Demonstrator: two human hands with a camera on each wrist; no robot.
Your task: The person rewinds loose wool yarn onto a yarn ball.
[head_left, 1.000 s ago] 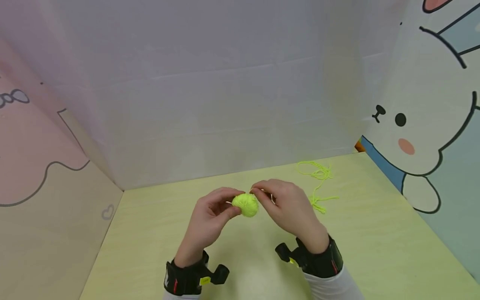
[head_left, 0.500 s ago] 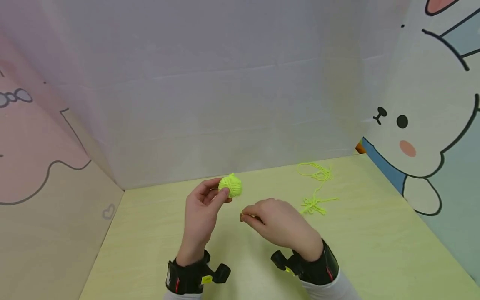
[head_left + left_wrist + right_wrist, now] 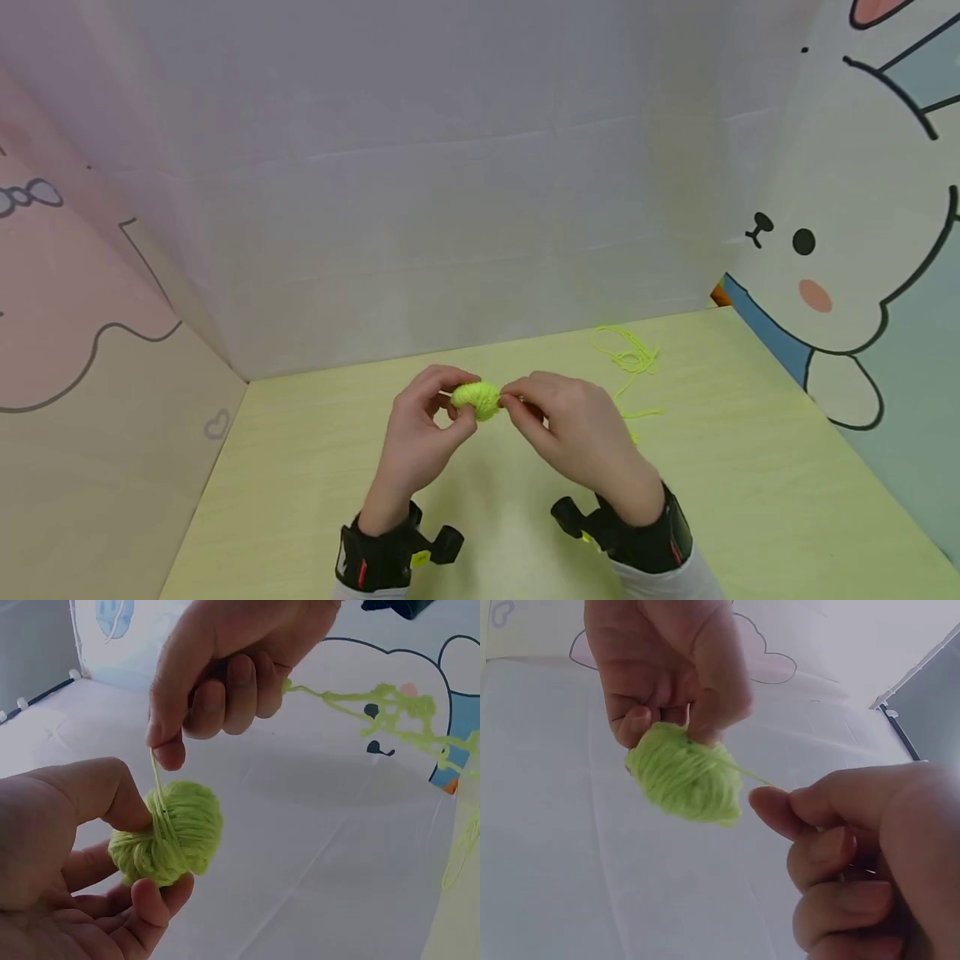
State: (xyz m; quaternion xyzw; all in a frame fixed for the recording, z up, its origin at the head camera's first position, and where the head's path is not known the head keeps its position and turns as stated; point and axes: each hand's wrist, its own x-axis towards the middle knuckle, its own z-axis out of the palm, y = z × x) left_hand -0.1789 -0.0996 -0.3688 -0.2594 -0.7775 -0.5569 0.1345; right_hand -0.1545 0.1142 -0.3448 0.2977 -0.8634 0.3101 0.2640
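Above the table, a small ball of neon yellow-green yarn [image 3: 480, 399] is gripped by my left hand [image 3: 422, 437], thumb on the near side and fingers behind. My right hand [image 3: 581, 429] pinches the yarn strand [image 3: 156, 769] between thumb and forefinger, just right of the ball. In the left wrist view the strand runs taut from the ball [image 3: 180, 829] up to the pinching fingertips. The right wrist view shows the wound layers of the ball [image 3: 682, 776] and the other fingers of my right hand [image 3: 855, 862] curled in.
Loose yarn [image 3: 633, 358] of the same colour lies in loops on the pale wooden table [image 3: 315, 500], behind and right of my right hand, which hides part of it. A white curtain [image 3: 450, 208] stands behind the table, with cartoon-printed panels [image 3: 847, 275] at the sides.
The ball tipped up to the left with my right hand lower half a second ago. Now it is lower and turned again, and my right hand has come back up beside it.
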